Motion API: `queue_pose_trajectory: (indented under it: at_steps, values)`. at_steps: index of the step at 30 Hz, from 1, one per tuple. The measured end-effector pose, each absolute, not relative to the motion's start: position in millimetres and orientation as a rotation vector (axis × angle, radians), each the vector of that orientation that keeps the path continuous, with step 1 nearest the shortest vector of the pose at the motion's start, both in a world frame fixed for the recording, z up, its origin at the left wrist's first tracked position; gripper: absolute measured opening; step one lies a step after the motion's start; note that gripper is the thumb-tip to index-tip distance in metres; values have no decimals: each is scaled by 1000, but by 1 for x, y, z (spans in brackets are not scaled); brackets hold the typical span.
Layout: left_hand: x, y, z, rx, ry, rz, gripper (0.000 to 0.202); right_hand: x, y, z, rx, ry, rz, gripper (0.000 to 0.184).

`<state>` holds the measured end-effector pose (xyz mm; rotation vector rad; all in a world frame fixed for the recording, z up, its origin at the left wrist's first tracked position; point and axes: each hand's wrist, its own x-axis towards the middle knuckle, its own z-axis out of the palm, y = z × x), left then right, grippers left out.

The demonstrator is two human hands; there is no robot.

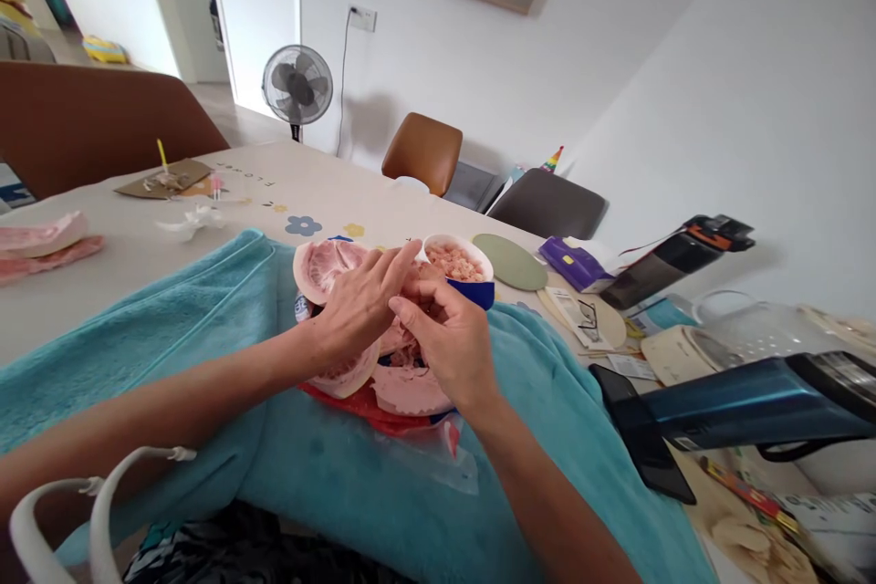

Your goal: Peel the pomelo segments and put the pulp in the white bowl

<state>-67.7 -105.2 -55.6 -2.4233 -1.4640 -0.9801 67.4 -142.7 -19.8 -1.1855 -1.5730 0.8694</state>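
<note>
My left hand (366,292) reaches over the pomelo peels, its fingers long and pressed together and its thumb hidden. Against its fingertips, my right hand (455,333) is closed, thumb and bent fingers drawn together. Whatever small piece lies between the hands is hidden by the fingers. Under them is a pile of pink pomelo peel (411,391) with bits of pulp, on a red plastic bag (356,406). A hollow half of pomelo rind (311,269) stands at the left of the pile. Just behind my right hand, a white bowl (487,266) holds loose pink pulp.
A teal towel (274,411) covers the near table. On the right are a phone (640,433), a blue bottle (739,401), a dark tumbler (657,260), glasses (587,321) and a green round mat (510,261). More peel (47,237) sits at the far left.
</note>
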Motion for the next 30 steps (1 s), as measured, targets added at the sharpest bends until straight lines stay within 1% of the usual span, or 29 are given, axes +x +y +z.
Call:
queue_pose_trajectory:
  at_steps: [5, 8, 10, 13, 17, 19, 22, 24, 26, 27, 30]
  values:
    - [-71, -102, -61, -2398, -1292, -943, 51, 63, -145, -22, -1236, -1549, 877, 14]
    - [-77, -96, -71, -2438, -1256, -1032, 52, 64, -144, -20, -1247, -1550, 881, 13]
    - [-83, -92, -76, -2465, -1357, -1160, 52, 69, -142, -17, -1240, -1525, 840, 13]
    - [-94, -88, -75, -2476, -1619, -1509, 58, 86, -138, -9, -1247, -1493, 675, 10]
    - [-102, -88, -60, -2465, -1955, -2202, 60, 106, -141, 3, -1251, -1489, 496, 4]
    - [-103, -92, -52, -2538, -2076, -2394, 60, 109, -147, 5, -1244, -1500, 401, 2]
    - [-101, -96, -46, -2640, -2176, -2463, 52, 106, -155, -3, -1204, -1597, 211, 11]
    - [-100, -97, -46, -2662, -2160, -2484, 49, 102, -158, -13, -1200, -1821, 163, 16]
    - [-100, -98, -46, -2650, -2161, -2484, 48, 102, -157, -22, -1221, -2162, 259, 22]
    - [-100, -98, -47, -2643, -2182, -2467, 47, 102, -156, -25, -1239, -2243, 297, 23]
    - [-101, -97, -49, -2647, -2200, -2426, 46, 106, -154, -23, -1364, -2172, 343, 16]
